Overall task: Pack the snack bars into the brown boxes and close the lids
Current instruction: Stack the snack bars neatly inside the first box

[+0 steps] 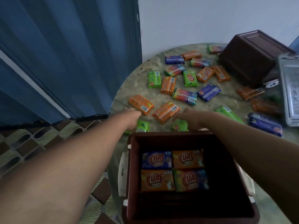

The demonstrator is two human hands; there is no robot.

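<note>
Left hand reaches over a green snack bar at the table's near-left edge, just short of an orange bar; whether it grips anything I cannot tell, fingers hidden. Right hand, set apart from the left, lies fingers down over another green bar just beyond the open brown box, which holds four bars in its left part with the right part dark; its grip is also unclear. Best to take the nearest bars first and lay them flat in the unfilled right side; many bars still lie scattered far and right, near the second brown box.
</note>
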